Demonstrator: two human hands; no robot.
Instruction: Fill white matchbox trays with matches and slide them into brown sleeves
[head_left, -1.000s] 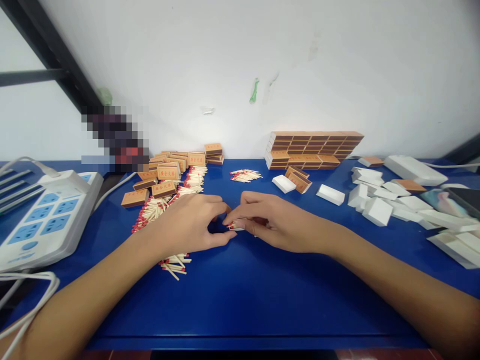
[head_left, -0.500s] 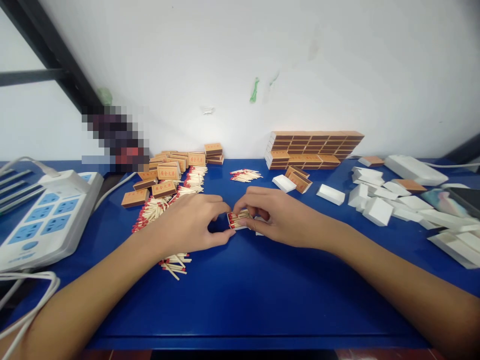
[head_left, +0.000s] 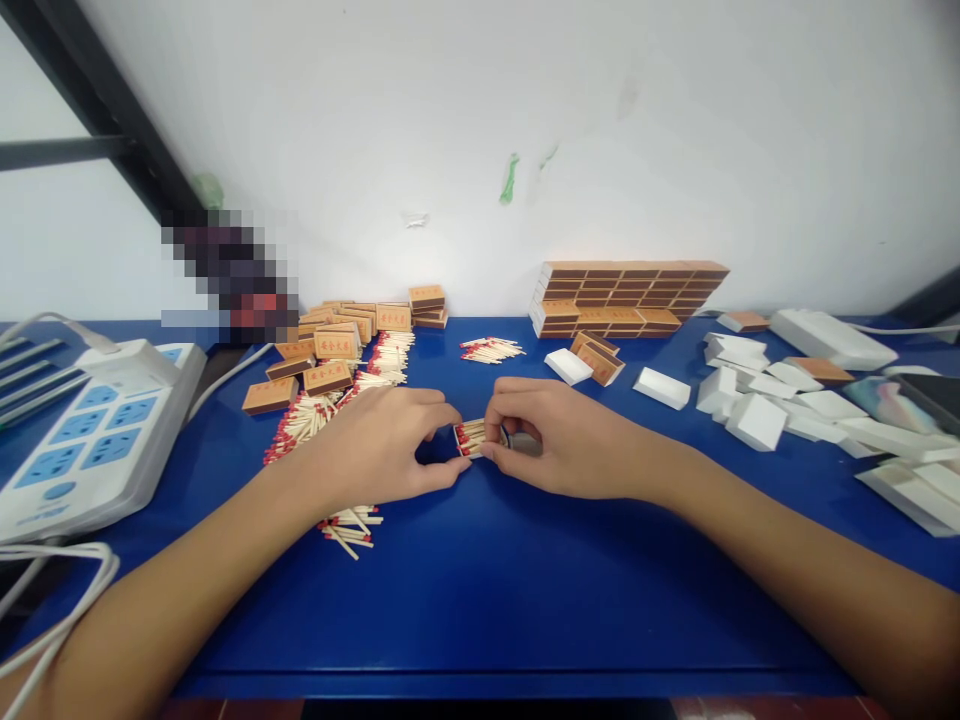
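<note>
Between my hands, low over the blue table, is a small white matchbox tray (head_left: pixel 475 456) with red-tipped matches (head_left: pixel 471 434) lying in it. My left hand (head_left: pixel 394 440) has its thumb and forefinger around the tray's left end. From the other side, my right hand (head_left: pixel 559 435) is closed, thumb and fingertips together at the tray's right part, over the matches. Whether those fingertips also pinch any matches is hidden. A long pile of loose matches (head_left: pixel 304 420) lies beside and partly behind my left hand and forearm.
Filled-looking matchboxes (head_left: pixel 334 343) are heaped at the back left; a neat matchbox stack (head_left: pixel 630 295) stands against the wall. A few matches (head_left: pixel 491 350) lie mid-table. Empty white trays (head_left: pixel 757 422) scatter on the right. A power strip (head_left: pixel 112 440) with cables sits left.
My right hand's fingertips have shifted slightly right along the tray, showing more of the matches. My left hand stays at the tray's left end.
</note>
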